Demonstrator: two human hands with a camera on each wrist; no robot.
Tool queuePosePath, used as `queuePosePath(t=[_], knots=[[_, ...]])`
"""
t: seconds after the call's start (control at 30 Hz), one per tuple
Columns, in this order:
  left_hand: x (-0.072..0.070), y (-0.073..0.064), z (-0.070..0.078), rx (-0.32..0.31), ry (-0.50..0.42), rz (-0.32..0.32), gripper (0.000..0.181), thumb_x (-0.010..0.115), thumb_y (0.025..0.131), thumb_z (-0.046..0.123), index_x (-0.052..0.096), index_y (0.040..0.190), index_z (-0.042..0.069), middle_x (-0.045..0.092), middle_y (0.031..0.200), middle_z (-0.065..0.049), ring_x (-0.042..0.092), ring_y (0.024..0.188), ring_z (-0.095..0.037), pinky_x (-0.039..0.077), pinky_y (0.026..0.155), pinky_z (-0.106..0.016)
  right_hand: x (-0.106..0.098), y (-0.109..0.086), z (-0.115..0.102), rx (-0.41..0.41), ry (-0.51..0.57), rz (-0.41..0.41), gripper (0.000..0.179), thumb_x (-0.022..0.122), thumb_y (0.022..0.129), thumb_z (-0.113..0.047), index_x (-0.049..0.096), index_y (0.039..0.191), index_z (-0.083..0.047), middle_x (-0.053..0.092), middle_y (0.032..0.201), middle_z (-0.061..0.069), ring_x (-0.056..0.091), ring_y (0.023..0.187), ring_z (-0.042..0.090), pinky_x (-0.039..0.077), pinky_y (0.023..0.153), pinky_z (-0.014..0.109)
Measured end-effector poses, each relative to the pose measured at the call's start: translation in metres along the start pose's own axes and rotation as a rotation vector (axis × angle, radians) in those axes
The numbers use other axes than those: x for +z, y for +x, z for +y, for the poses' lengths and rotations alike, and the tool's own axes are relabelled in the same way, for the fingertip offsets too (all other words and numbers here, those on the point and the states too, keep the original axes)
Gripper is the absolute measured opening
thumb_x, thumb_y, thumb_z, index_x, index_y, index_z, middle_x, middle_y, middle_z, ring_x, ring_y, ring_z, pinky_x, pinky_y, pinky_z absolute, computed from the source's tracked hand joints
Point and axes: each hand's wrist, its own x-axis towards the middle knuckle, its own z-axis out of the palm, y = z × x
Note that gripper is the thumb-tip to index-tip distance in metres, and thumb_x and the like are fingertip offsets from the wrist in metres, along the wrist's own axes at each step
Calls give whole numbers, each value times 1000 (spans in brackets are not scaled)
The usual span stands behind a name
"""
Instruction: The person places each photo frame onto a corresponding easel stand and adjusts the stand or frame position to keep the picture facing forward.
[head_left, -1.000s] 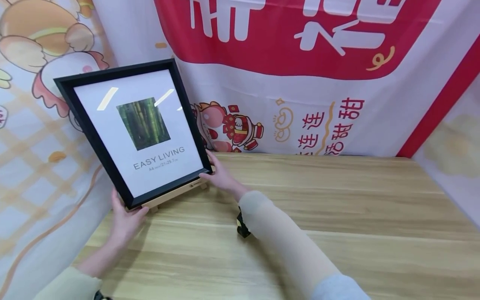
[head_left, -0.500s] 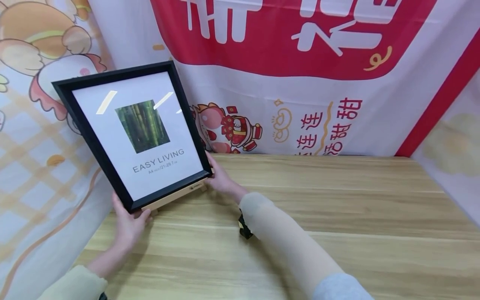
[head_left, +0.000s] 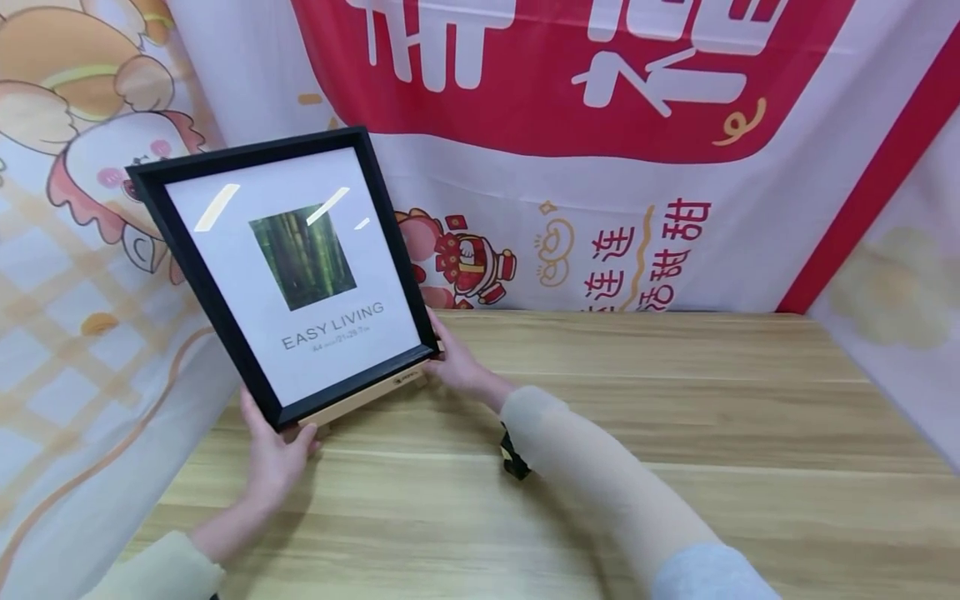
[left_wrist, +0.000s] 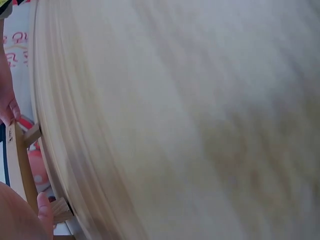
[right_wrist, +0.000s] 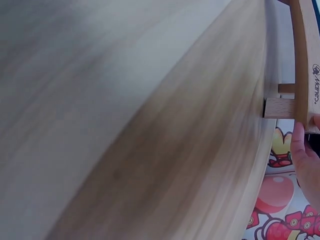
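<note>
A black picture frame [head_left: 384, 218] with a bamboo picture and "EASY LIVING" print leans back on a wooden easel [head_left: 362, 398], at the left of the table. My left hand [head_left: 275, 461] holds the lower left corner, its thumb by the easel's ledge. At the lower right corner, my right hand [head_left: 462, 367] grips the frame and ledge end. The left wrist view shows the ledge [left_wrist: 19, 167] and short wooden feet against the tabletop. In the right wrist view, the right fingers [right_wrist: 299, 145] touch the ledge's end. Fingers behind the frame are hidden.
A light wood-grain table [head_left: 675, 400] extends to the right. Behind it hangs a red and white printed cloth [head_left: 540, 100], close to the table's back edge. Another patterned cloth [head_left: 67, 333] hangs along the left side, near the frame.
The frame and easel have shifted slightly to the right against the backdrop, with both hands on them. My right thumb has slid from the frame's front down to the ledge. The head view has turned slightly.
</note>
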Motion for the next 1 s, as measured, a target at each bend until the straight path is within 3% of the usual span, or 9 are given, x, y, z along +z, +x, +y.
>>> queuePosePath(t=[0.33, 0.53, 0.7, 0.93, 1.0], knots=[[27, -8, 7, -18, 19, -53, 116, 54, 89, -15, -24, 145, 50, 29, 149, -27, 55, 105, -40, 58, 65, -32, -31, -20, 9, -30, 38, 13, 99, 53, 85, 23, 8, 158, -27, 31, 147, 24, 57, 106, 37, 54, 86, 41], [44, -12, 9, 11, 0, -82, 114, 54, 89, -16, -24, 147, 46, 29, 148, -27, 54, 107, -41, 58, 62, -34, -48, -34, 14, -79, 31, 33, 99, 53, 84, 25, 8, 158, -22, 28, 149, 24, 53, 113, 39, 52, 90, 43], [59, -14, 12, -18, 22, -99, 114, 55, 90, -12, -24, 146, 49, 33, 147, -25, 56, 103, -39, 58, 64, -35, -63, -46, 17, -71, 47, 57, 99, 53, 83, 26, 8, 158, -21, 26, 150, 26, 54, 113, 43, 52, 90, 45], [82, -14, 16, 22, 52, -140, 113, 58, 90, -10, -25, 148, 42, 10, 159, -18, 53, 107, -38, 58, 63, -37, -87, -67, 23, -44, 58, 107, 100, 55, 82, 26, 7, 158, -18, 28, 146, 32, 54, 112, 48, 52, 91, 43], [90, -15, 16, 35, 65, -145, 113, 59, 90, -10, -24, 149, 39, 9, 159, -17, 55, 105, -39, 57, 62, -36, -94, -73, 25, -42, 73, 111, 100, 54, 82, 26, 5, 158, -18, 25, 147, 33, 52, 113, 50, 52, 91, 44]])
